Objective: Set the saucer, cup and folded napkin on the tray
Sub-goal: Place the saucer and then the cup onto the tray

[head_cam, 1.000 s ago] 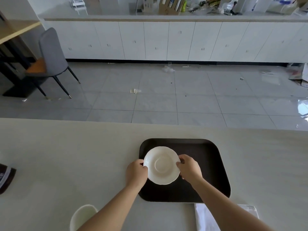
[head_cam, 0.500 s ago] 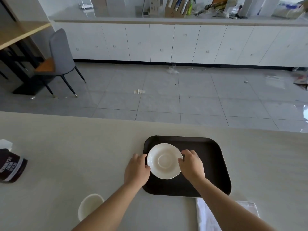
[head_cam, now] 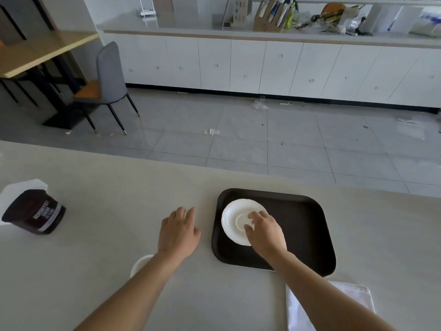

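The white saucer (head_cam: 232, 218) lies flat in the left half of the dark brown tray (head_cam: 300, 225). My right hand (head_cam: 265, 229) rests on the saucer's right side, with fingertips on its rim and centre. My left hand (head_cam: 179, 232) hovers over the bare table just left of the tray, fingers apart and holding nothing. The white cup (head_cam: 140, 263) stands near the table's front edge, mostly hidden under my left forearm. The folded white napkin (head_cam: 353, 297) lies on the table in front of the tray, partly covered by my right forearm.
A dark brown bag with white lettering (head_cam: 35, 215) lies on the table at the far left. The pale table (head_cam: 107, 247) ends at a far edge beyond the tray; past it are grey floor tiles, a grey chair (head_cam: 107, 80) and white cabinets.
The saucer went down onto the tray. My left hand let go of it and moved left off the tray onto the table side. My right hand stayed on the saucer.
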Motion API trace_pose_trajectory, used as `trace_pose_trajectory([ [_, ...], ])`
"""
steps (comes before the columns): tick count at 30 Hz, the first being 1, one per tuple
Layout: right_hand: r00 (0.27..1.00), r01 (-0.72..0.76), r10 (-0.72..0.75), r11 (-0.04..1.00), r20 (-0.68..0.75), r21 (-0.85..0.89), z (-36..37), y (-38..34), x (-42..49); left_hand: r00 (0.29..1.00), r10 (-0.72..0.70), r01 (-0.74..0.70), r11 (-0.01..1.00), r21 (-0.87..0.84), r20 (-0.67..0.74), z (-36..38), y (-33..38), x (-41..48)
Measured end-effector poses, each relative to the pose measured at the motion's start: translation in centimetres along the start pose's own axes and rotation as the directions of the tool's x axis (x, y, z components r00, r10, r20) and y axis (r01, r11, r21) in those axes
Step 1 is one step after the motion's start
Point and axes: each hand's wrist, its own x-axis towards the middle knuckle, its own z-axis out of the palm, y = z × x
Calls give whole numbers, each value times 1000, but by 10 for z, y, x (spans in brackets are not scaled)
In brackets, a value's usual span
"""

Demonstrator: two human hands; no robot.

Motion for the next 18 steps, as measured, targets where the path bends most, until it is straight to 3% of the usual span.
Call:
trace_pose_trajectory([
  [5,992,107,-111,991,58,81,16,-39,-25,972,-234,233,969,-77,1,-10,-57,-35],
  [10,971,183,-197,977,136,111,44,-79,-52,849,-519,526,816,-241,96,-6,-114,-76],
  [14,959,154,-185,976,216,153,67,-104,-74,807,-569,590,780,-206,158,7,-147,-108],
  [18,952,100,-149,976,266,192,87,-121,-97,845,-497,520,850,-87,198,26,-164,-131],
])
